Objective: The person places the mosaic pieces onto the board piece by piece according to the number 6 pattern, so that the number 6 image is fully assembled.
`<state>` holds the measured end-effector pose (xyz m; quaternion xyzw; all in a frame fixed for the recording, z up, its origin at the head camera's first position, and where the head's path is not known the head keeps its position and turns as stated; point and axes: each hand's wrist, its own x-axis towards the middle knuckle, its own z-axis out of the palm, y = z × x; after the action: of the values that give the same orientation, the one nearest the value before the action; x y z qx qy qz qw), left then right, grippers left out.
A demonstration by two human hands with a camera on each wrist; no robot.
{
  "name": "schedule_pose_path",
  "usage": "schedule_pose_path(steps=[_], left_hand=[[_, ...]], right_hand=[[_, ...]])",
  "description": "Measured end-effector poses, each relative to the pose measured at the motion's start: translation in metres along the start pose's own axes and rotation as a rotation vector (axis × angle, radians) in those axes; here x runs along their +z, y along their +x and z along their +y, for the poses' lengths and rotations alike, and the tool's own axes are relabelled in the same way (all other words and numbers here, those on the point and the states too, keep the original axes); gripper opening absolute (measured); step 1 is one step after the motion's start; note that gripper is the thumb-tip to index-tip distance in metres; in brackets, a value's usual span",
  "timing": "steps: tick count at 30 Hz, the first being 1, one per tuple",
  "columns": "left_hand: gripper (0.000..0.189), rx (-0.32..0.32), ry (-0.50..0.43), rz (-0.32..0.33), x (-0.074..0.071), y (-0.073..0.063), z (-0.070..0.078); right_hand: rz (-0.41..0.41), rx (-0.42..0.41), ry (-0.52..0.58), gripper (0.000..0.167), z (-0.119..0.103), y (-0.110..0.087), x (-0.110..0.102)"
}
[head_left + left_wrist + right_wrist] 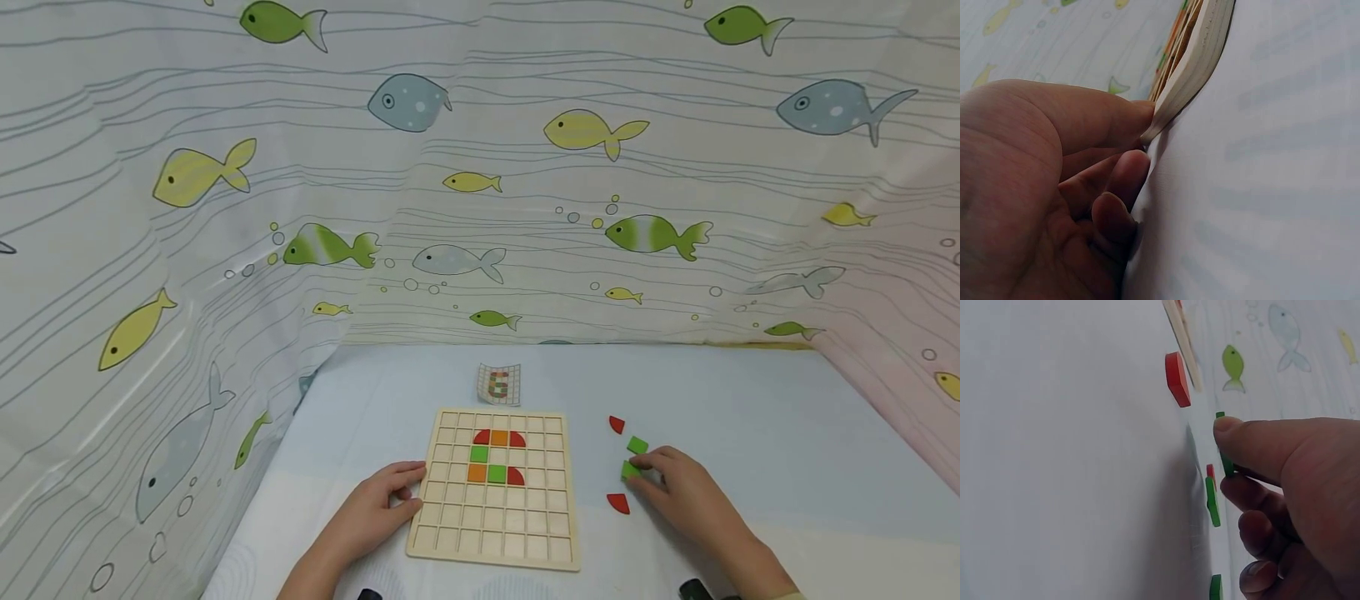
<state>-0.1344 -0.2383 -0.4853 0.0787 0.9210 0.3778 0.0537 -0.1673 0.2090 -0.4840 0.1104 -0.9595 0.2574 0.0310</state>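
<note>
A wooden grid board point(491, 521) lies on the table, with several red, orange and green tiles set in its upper cells. My left hand point(381, 507) rests against the board's left edge; in the left wrist view its thumb point(1113, 119) touches the rim and the other fingers bend loosely below. To the right of the board, my right hand point(686, 496) pinches a green square tile point(1227, 459) between thumb and forefinger. Near it lie another green square tile point(638, 445), a red quarter-circle tile point(617, 425) and a second red quarter-circle tile point(618, 503).
Behind the board lies a small pattern card point(498, 385) with a coloured figure on a grid. Fish-printed sheeting point(525, 275) rises behind the table and along its sides. Another green tile point(1216, 589) shows at the bottom of the right wrist view.
</note>
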Motion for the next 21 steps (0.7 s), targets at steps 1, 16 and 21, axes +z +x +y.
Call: schedule_pose_path(steps=[1, 16, 21], left_hand=[[0.046, 0.000, -0.001, 0.000, 0.000, 0.000, 0.000], [0.045, 0.017, 0.012, -0.005, -0.001, 0.000, -0.001], [0.046, 0.011, 0.009, -0.006, -0.001, 0.000, -0.001]], right_hand=[[0.000, -0.003, 0.001, 0.024, -0.001, 0.000, 0.000], [-0.001, -0.054, 0.032, 0.024, -0.021, 0.003, 0.008], [-0.021, -0.112, 0.045, 0.024, -0.030, 0.004, 0.013]])
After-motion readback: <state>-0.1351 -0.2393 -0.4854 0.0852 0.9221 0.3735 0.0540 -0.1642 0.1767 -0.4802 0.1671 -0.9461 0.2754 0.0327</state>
